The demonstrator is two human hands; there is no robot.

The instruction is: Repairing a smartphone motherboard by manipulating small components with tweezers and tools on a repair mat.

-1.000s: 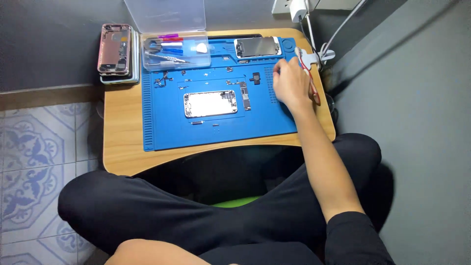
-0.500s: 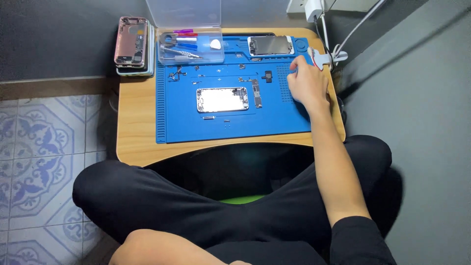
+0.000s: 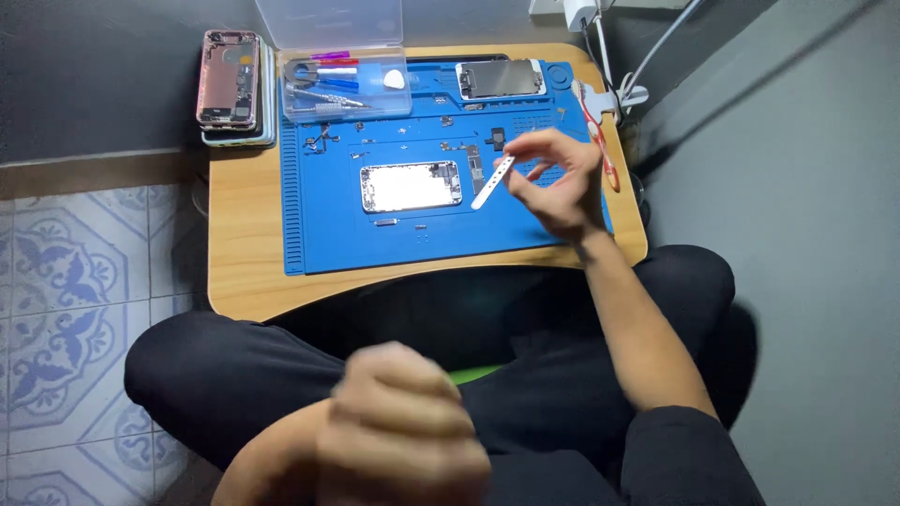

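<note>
A thin white pry tool point(image 3: 493, 182) is pinched in the right hand point(image 3: 555, 184) above the blue repair mat point(image 3: 319, 234), angled toward the opened phone shell point(image 3: 411, 186) mid-desk, while the left hand point(image 3: 398, 436) is held fisted, blurred, over the lap.

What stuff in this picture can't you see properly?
- Left hand, head view: blurred and close to the camera, so whether it holds anything cannot be told.
- Small parts on the blue mat: too tiny to identify.
- Clear tool box: its raised lid is cut off by the top edge.
- White strip in the right hand: fingers hide its upper end.
</note>
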